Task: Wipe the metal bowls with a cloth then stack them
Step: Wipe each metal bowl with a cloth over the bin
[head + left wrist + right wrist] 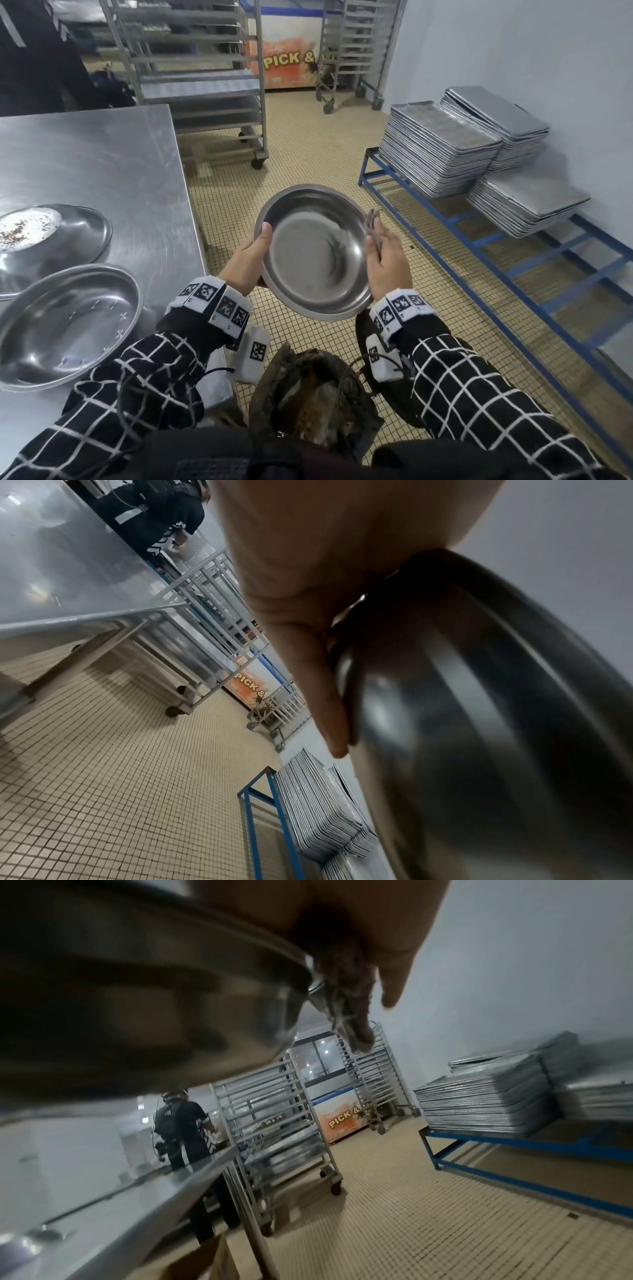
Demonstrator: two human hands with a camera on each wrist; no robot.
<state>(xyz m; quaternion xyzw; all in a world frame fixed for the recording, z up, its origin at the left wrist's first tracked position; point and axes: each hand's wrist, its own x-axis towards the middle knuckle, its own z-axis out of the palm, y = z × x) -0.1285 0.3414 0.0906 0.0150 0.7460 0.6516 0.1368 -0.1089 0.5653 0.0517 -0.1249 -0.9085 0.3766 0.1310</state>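
i've got the metal bowl (317, 251) up in the air in front of me, out over the tiled floor (308, 147) and just off the corner of the steel table (113, 164), its open side tipped toward my face. my left hand (248, 260) grips the near-left rim, thumb hooked over the lip and the fingers (329, 710) laid along the underside. my right hand (387, 260) sits at the opposite, right-hand rim, fingers held together and fairly straight, pressing a dark grey cloth (372, 221) against the edge; the right wrist view shows the cloth (346, 993) trapped between my fingers and the rim. so the bowl's hollow lies straight to the left of the cloth hand, and i judge the wipe has to sweep inward and around from there while the left hand steadies. two more bowls wait on the table to my left: a near bowl (68, 325) and a far bowl (54, 240) with specks in it. beyond are wheeled tray racks (191, 68), stacked trays (442, 150) on a blue frame (513, 270), and pale walls.
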